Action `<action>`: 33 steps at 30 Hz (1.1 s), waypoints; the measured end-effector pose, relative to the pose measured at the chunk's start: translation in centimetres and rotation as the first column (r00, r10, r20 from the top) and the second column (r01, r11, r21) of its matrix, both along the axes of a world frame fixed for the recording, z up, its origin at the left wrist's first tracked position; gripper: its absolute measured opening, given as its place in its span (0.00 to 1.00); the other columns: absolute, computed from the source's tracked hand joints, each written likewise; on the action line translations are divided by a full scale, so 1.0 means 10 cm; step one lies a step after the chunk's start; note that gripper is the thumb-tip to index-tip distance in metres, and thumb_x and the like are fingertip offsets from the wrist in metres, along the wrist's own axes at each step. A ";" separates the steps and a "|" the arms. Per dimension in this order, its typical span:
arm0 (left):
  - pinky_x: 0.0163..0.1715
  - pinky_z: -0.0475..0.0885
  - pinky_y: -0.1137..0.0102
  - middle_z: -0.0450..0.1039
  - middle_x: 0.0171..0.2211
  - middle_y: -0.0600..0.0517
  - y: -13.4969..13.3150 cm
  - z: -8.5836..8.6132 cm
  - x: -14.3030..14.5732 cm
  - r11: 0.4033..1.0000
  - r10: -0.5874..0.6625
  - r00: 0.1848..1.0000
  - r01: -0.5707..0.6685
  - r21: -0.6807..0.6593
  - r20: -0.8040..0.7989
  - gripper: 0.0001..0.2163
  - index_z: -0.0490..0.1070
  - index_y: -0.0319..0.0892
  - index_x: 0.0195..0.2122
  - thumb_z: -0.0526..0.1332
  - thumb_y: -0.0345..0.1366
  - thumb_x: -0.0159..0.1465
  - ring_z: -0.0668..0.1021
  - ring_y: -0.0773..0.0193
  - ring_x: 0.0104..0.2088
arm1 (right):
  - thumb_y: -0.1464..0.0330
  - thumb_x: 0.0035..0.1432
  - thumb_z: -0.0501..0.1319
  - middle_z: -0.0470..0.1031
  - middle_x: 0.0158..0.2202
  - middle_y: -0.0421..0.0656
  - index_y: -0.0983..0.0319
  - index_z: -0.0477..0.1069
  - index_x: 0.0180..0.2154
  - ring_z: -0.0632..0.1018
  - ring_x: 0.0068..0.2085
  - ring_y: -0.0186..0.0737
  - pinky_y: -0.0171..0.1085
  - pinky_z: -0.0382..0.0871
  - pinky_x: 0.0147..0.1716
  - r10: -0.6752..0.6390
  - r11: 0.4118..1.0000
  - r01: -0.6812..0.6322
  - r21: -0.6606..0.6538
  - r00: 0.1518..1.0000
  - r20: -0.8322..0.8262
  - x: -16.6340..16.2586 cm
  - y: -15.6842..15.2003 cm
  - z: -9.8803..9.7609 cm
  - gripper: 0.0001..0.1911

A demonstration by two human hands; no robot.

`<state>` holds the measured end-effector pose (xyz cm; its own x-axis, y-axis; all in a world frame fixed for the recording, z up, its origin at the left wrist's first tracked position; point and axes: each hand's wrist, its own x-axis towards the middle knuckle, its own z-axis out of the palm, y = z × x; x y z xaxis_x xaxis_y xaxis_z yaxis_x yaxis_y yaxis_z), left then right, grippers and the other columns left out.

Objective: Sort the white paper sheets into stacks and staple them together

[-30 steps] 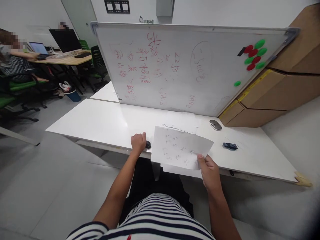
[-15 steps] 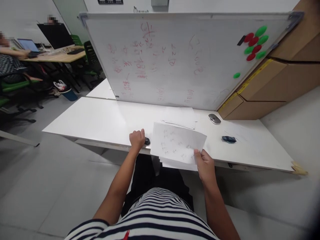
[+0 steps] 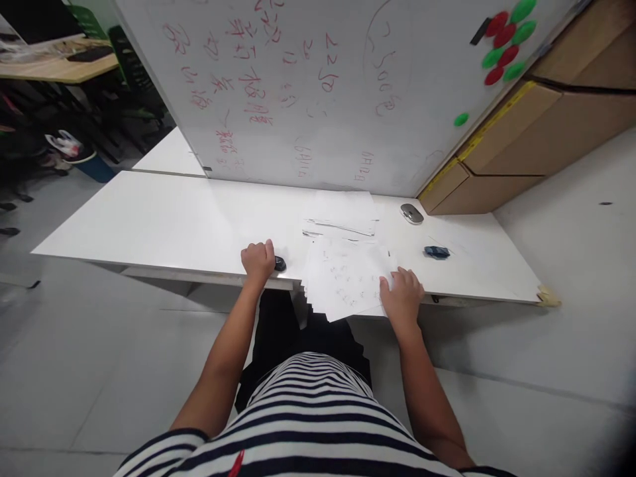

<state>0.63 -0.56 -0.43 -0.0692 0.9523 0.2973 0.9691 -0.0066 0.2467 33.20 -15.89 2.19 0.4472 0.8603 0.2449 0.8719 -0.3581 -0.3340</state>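
Observation:
My left hand is closed in a fist at the desk's front edge. A small black rounded object sticks out at its right side; the rest is hidden, so its kind cannot be made out. Sheets of paper with faint handwriting lie unevenly on top of one another, jutting over the desk's front edge. At their right edge rests my right hand, thumb and fingers apart, the thumb touching the top sheet. Behind these lies another stack of white paper.
A whiteboard with red writing and magnets leans at the back of the white desk. To the right are a computer mouse, a dark blue object and cardboard boxes. A blue bin stands at far left.
The handwritten sheet that my right hand held raised now lies lower on the other sheets, and the right fingers have spread. My left hand keeps its fist. The view has tilted down.

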 end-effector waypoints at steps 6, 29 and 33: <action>0.35 0.55 0.62 0.73 0.26 0.43 0.00 0.01 0.00 1.000 0.002 1.000 -0.002 0.010 0.011 0.23 0.70 0.41 0.23 0.43 0.40 0.70 0.73 0.54 0.36 | 0.62 0.60 0.50 0.69 0.58 0.56 0.64 0.73 0.39 0.60 0.63 0.58 0.67 0.43 0.60 -0.077 0.996 0.077 0.052 0.997 -0.013 -0.05 -0.01 -0.06 0.17; 0.36 0.54 0.62 0.71 0.25 0.46 -0.01 -0.19 -0.04 0.989 -0.036 0.999 0.031 0.147 0.029 0.21 0.68 0.42 0.23 0.44 0.36 0.70 0.72 0.56 0.34 | 0.60 0.65 0.53 0.55 0.67 0.54 0.65 0.56 0.64 0.60 0.64 0.52 0.46 0.59 0.57 0.371 0.857 -0.350 -0.379 0.929 -0.019 0.00 2.27 0.14 0.29; 0.35 0.54 0.62 0.70 0.23 0.46 0.00 -0.22 -0.04 0.977 -0.057 0.997 0.045 0.208 0.053 0.20 0.66 0.42 0.21 0.46 0.36 0.69 0.71 0.57 0.32 | 0.53 0.64 0.53 0.70 0.58 0.54 0.63 0.64 0.59 0.72 0.55 0.50 0.41 0.66 0.48 0.374 0.826 -0.317 -0.466 0.927 0.032 0.05 2.44 0.00 0.28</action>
